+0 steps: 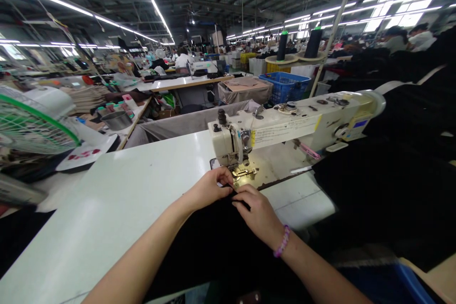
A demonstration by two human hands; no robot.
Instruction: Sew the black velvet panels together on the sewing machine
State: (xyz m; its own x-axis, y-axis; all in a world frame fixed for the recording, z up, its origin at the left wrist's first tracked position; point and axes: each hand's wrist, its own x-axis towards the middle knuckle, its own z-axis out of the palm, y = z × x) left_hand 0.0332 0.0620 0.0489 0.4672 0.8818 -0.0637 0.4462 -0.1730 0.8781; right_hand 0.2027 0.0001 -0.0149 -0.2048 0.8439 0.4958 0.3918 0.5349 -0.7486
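Both hands meet just in front of the needle area of a white sewing machine [281, 128]. Black cloth [213, 242] hangs from between them over the table edge. My left hand [215, 184] pinches the cloth's upper edge beside the lit metal needle plate [244, 174]. My right hand [254, 206], with a purple beaded bracelet [282, 241] at its wrist, has its fingers closed on the same cloth, close to the left fingertips. The exact edge held between the fingers is too dark to make out.
A pale tabletop [142, 185] stretches left of the machine. At the far left stands a green-rimmed fan [35, 123]. Dark cloth [392, 190] is heaped on the right. Behind are a blue basket [285, 86], thread cones [312, 43] and people seated farther off.
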